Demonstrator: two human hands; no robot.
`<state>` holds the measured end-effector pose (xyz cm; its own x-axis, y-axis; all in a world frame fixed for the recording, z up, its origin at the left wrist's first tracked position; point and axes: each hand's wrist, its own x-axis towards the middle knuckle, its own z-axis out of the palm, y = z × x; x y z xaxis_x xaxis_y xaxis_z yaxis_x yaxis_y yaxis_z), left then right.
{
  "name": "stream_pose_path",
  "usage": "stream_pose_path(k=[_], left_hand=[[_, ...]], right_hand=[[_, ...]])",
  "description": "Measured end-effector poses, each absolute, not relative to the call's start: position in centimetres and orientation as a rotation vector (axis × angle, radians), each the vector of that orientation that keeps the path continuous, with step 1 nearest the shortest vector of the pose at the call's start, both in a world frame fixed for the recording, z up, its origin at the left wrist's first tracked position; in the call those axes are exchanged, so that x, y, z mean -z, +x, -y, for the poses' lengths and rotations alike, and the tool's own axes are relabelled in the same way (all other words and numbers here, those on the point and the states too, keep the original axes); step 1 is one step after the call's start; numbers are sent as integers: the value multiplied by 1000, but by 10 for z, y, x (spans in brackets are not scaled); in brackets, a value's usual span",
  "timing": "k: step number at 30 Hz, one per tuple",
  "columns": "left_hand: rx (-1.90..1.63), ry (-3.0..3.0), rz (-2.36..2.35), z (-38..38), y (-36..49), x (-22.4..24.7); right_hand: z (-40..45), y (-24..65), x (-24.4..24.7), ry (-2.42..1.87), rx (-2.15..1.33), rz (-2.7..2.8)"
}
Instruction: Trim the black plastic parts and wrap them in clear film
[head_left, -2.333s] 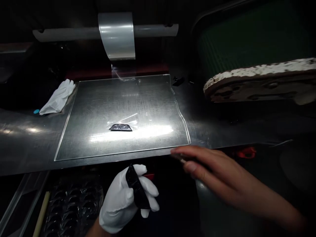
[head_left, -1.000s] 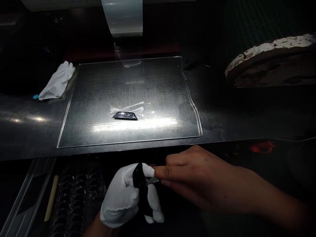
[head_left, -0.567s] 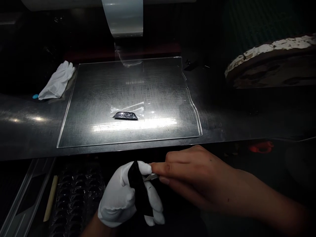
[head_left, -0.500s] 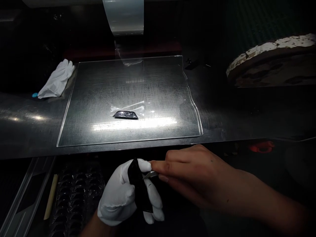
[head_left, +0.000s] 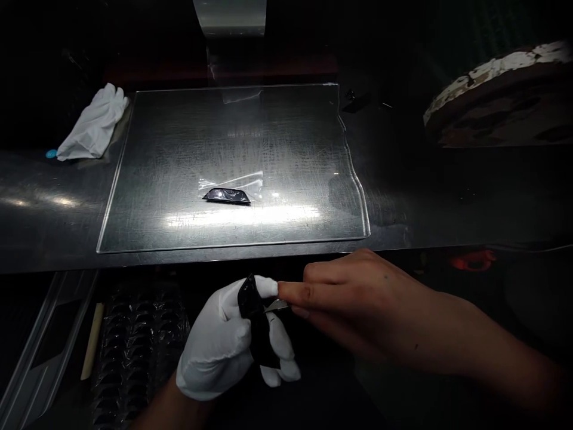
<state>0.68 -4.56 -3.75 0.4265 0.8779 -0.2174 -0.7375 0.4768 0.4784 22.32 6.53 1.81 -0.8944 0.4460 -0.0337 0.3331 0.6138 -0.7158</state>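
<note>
My left hand [head_left: 219,340], in a white glove, is closed around a dark, glossy, narrow black part [head_left: 259,331] held tilted below the table edge. My bare right hand [head_left: 353,304] pinches a small pointed metal blade [head_left: 276,306], its tip at the right edge of the black part. Whatever handle the blade has is hidden by my fingers. My right index fingertip meets the gloved left fingertip. On the glass plate [head_left: 188,137] lies another black part [head_left: 227,195] with a clear plastic bag [head_left: 246,179] around or under it; I cannot tell which.
A white glove [head_left: 94,122] lies left of the plate, by a small blue disc [head_left: 51,153]. Below the table, at left, is a clear tray [head_left: 134,358] with several dark curved pieces. An orange-red object [head_left: 472,260] is at right. A round, pale-rimmed object [head_left: 496,101] stands at upper right.
The view has shifted slightly, so the table and plate sit higher. The black part has turned a little in my left hand, and the blade stays against its edge.
</note>
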Motion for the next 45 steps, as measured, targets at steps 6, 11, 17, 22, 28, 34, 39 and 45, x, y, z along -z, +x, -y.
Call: stream_pose_path(k=[6,11,17,22,28,34,39,45], left_hand=[[-1072,346,-406,44,7,41],[-1100,368,-315,42,7,39],[-1092,369,-291,41,5,36],[-1099,356,-303,43,6,37],[-1078,363,-402,46,7,38],[-1056,357,-420,44,7,34],[-1079,366,-398,45,9,37],[-1209,307,-372,46,11,39]], right_hand=[[-61,224,-18,-626,-1206,2705],[-60,222,-18,-611,-1215,2568],[-56,218,-16,-667,-1091,2576],[-55,220,-18,-681,-1030,2639],[-57,224,-20,-659,-1071,2686],[-58,226,-21,-646,-1117,2708],[-59,224,-20,-614,-1230,2647],[-65,232,-20,-712,-1290,2338]])
